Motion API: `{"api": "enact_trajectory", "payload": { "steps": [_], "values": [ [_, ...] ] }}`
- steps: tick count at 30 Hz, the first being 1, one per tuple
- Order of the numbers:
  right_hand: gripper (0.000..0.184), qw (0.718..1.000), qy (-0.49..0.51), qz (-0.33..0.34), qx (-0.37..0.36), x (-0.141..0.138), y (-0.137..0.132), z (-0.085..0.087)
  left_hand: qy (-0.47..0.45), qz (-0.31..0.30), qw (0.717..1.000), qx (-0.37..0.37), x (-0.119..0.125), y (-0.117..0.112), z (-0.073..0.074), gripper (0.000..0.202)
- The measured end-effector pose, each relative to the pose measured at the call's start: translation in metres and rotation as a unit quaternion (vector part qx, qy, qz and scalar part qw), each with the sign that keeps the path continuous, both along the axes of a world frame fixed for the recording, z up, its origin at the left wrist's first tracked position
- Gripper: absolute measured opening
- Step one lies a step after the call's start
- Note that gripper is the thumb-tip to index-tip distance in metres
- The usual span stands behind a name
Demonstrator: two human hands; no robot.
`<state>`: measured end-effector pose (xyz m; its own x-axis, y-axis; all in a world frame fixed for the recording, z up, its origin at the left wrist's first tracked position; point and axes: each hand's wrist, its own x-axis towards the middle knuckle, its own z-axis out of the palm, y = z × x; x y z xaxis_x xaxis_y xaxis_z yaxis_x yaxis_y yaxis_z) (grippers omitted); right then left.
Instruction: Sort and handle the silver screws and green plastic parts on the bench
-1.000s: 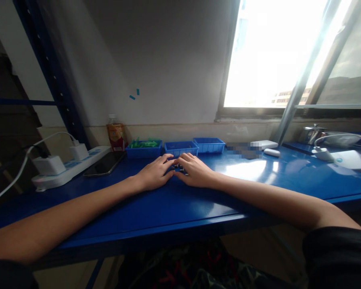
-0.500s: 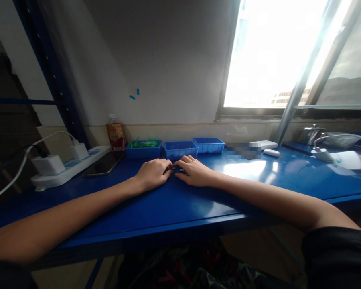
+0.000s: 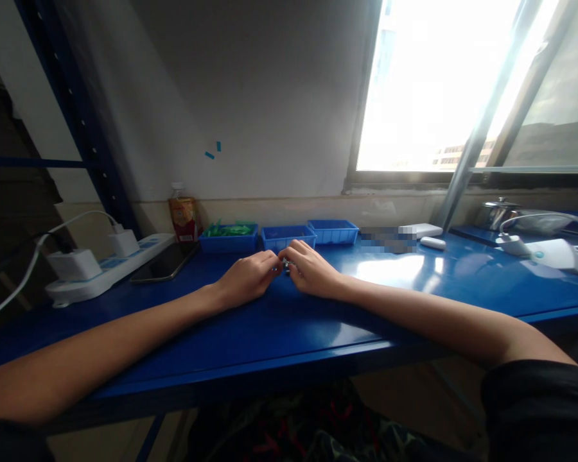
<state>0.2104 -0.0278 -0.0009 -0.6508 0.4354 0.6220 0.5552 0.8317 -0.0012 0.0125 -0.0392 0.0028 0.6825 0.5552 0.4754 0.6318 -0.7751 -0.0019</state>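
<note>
My left hand (image 3: 248, 274) and my right hand (image 3: 314, 269) meet just above the blue tabletop (image 3: 270, 333), fingertips almost touching. Between them is a small shiny metallic piece (image 3: 286, 264), mostly covered by fingers. My right thumb and fingers pinch around it. The left fingers are curled closed against its other side, and what they grip is hidden. Right behind the hands stands a blue bin (image 3: 279, 240). Left of it, another blue bin (image 3: 228, 244) contains green pieces (image 3: 231, 230), and a third blue bin (image 3: 333, 233) sits to the right.
At the left lie a white power strip (image 3: 120, 266) with plugs and a dark phone (image 3: 166, 264); a drink bottle (image 3: 183, 218) stands behind them. To the right are white devices (image 3: 421, 231) and a white plug unit (image 3: 553, 255). A metal pot (image 3: 499, 213) stands far right.
My right fingers have closed and curled more tightly around the small metallic piece, with the knuckles raised. My left fingers have also drawn in. The view has shifted very slightly.
</note>
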Motion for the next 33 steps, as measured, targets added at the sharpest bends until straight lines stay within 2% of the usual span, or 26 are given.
{"api": "enact_trajectory", "payload": {
  "steps": [7, 10, 13, 18, 26, 33],
  "values": [
    [0.027, 0.999, -0.003, 0.011, 0.031, 0.0002, 0.0011, -0.0002, -0.036, -0.099, 0.994, 0.019, -0.001, 0.0052, -0.0034, 0.018],
    [0.028, 0.999, 0.022, 0.009, 0.028, 0.0004, 0.0007, 0.0, -0.082, -0.097, 0.992, 0.001, -0.0006, 0.0069, -0.005, 0.015],
    [0.022, 0.998, 0.049, 0.007, 0.027, 0.0001, 0.0003, -0.0001, -0.137, -0.098, 0.986, -0.004, 0.0008, 0.0072, -0.0059, 0.013],
    [0.012, 0.997, 0.063, -0.013, 0.043, -0.0005, 0.0019, -0.0018, -0.172, -0.125, 0.977, 0.028, 0.0024, 0.0055, -0.0049, 0.015],
    [0.01, 0.998, 0.024, -0.036, 0.039, -0.0004, 0.0004, -0.001, -0.112, -0.087, 0.988, 0.056, 0.0003, 0.0037, -0.0059, 0.013],
    [0.024, 0.998, -0.019, -0.057, 0.017, -0.002, 0.001, -0.0008, -0.044, 0.016, 0.998, 0.034, 0.0011, 0.0005, -0.0023, 0.013]
  ]
}}
